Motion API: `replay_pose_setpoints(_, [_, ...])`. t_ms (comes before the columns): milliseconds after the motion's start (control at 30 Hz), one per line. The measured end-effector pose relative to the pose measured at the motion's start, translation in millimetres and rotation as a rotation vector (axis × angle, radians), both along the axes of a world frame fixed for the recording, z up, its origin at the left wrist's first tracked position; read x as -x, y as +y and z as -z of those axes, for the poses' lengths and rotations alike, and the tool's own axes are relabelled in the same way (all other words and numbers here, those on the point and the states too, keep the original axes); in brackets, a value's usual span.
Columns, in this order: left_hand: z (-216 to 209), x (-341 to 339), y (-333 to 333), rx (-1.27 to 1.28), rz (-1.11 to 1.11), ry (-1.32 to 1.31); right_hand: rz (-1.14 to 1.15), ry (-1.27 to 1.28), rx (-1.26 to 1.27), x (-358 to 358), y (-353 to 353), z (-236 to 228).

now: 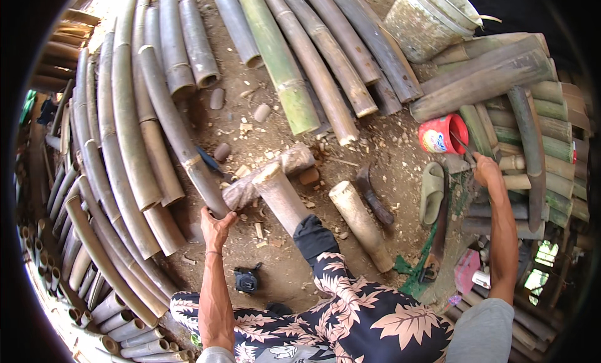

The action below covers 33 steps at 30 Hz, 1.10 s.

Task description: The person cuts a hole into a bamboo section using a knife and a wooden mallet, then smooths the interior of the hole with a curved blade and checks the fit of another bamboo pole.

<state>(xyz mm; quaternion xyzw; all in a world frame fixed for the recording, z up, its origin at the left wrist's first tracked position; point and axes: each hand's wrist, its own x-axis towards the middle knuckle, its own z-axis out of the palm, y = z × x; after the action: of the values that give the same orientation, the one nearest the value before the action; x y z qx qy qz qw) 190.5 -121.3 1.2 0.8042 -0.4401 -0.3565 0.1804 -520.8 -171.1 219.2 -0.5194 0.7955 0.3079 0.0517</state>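
My left hand (216, 230) is closed round the near end of a long bamboo pole (194, 165) that slopes away to the upper left. My right hand (487, 170) reaches far out to the right, fingers wrapped round the end of a slim dark tool (462, 144). The tool's thin part slants into a small red bucket (443, 135); its tip is hidden inside. A grey block (458, 164) lies just below the bucket. Between my arms a short log (294, 157) lies on the ground, and a pale post-like piece (283, 197) runs from it to my black trouser cuff (313, 238).
Bamboo poles (119, 112) lie in rows at the left, with more (313, 50) ahead and a stack (538, 131) at the right. A dirty white bucket (429, 25) stands far right. A wooden piece (362, 225), a green sandal (432, 192), a black pouch (247, 278) and chips litter the ground.
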Motion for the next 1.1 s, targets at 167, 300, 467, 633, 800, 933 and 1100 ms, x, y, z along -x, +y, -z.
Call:
replay_pose_setpoints(167, [-46.7, -27.5, 19.6, 0.093, -0.169, 0.976, 0.083, -0.015, 0.027, 29.5, -9.0, 68.5])
replay_pose_setpoints(300, [-112.0, -2.0, 36.4, 0.268, -0.459, 1.24, 0.276, -0.087, 0.203, -10.9, 19.5, 61.3])
replay_pose_setpoints(467, [-101.2, 18.2, 46.4, 0.417, -0.409, 0.406, 0.052, -0.31, 0.691, -124.1, 94.2, 34.8])
replay_pose_setpoints(633, [-147.3, 17.5, 25.4, 0.517, -0.489, 0.619, -0.216, -0.82, 0.73, -232.0, 111.2, 66.7])
replay_pose_setpoints(800, [-140.4, -10.3, 26.7, 0.318, -0.454, 1.011, -0.491, -1.025, 0.463, -302.7, 77.2, 152.6])
replay_pose_setpoints(933, [-119.4, 1.9, 50.0, 0.153, -0.423, 0.906, -0.603, -0.924, 0.626, -328.5, 31.3, 169.6])
replay_pose_setpoints(1100, [-86.3, 35.1, 50.0, 0.075, -0.6, 1.205, -0.214, -0.743, 0.729, -306.4, -79.3, 188.1])
